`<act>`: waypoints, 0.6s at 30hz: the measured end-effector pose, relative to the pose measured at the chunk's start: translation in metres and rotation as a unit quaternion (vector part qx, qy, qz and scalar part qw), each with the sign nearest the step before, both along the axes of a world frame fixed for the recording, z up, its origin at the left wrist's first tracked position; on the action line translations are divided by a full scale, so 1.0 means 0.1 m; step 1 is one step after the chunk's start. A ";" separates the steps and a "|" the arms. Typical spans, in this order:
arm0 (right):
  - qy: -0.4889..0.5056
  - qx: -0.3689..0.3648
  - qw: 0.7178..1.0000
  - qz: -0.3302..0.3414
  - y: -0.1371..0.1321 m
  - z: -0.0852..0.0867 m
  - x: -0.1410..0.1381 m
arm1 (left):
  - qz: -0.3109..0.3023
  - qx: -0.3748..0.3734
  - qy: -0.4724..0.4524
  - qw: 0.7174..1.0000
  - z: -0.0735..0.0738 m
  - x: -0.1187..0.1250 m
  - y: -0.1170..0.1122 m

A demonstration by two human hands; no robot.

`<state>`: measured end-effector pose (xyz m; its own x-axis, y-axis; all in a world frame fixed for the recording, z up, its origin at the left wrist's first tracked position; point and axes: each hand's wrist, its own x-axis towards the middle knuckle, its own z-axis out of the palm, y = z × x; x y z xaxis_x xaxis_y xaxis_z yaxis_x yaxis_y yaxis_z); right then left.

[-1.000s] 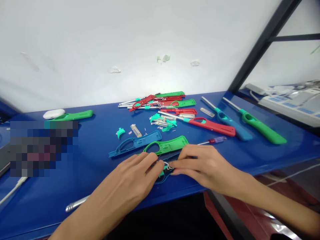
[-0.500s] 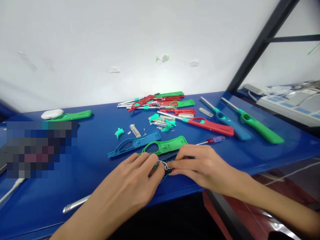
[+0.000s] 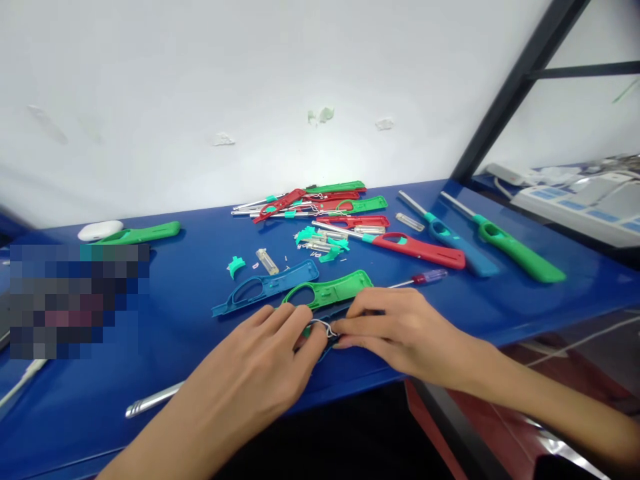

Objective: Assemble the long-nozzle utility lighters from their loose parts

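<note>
My left hand [image 3: 260, 363] and my right hand [image 3: 400, 330] meet at the front edge of the blue table [image 3: 175, 293], fingers pressed down on a dark blue lighter shell [image 3: 330, 313] that they mostly hide. A thin white wire [image 3: 325, 327] loops between the fingertips of both hands. Just behind them lie a green lighter shell half [image 3: 330, 290] and a blue shell half [image 3: 265, 287], both opened up.
A pile of red and green lighter parts [image 3: 325, 203] sits at the back. Whole lighters lie to the right: red [image 3: 415, 248], blue [image 3: 453, 243], green [image 3: 515, 250]. A small screwdriver [image 3: 425, 277], a metal tube [image 3: 150, 400], a green shell [image 3: 143, 233] and a white case [image 3: 100, 230] also lie here.
Both hands have stayed pressed on the same part, with only small finger shifts at the wire. The view has drifted slightly.
</note>
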<state>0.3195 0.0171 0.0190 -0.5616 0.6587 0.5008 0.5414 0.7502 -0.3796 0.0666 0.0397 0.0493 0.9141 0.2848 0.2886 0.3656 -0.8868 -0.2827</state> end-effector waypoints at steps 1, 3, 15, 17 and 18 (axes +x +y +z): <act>0.007 -0.006 1.000 0.003 0.01 0.00 0.00 | 0.004 -0.002 -0.001 1.000 0.00 -0.01 -0.01; 0.019 -0.015 1.000 0.008 0.02 -0.01 0.00 | 0.015 -0.012 -0.007 1.000 0.00 -0.02 -0.02; -0.025 0.075 0.997 0.008 0.02 -0.03 -0.01 | -0.004 -0.035 -0.082 0.996 -0.05 -0.06 0.01; -0.034 0.089 0.995 0.010 0.03 -0.02 -0.01 | -0.004 -0.029 -0.090 0.996 -0.06 -0.05 0.01; -0.038 0.094 0.995 0.010 0.03 -0.02 -0.01 | -0.001 -0.035 -0.074 0.997 -0.05 -0.05 0.01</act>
<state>0.3181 0.0204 0.0172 -0.6145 0.5453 0.5702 0.5476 0.8150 -0.1894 0.0611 0.0405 0.0443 0.8642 0.3066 0.3990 0.3960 -0.9036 -0.1633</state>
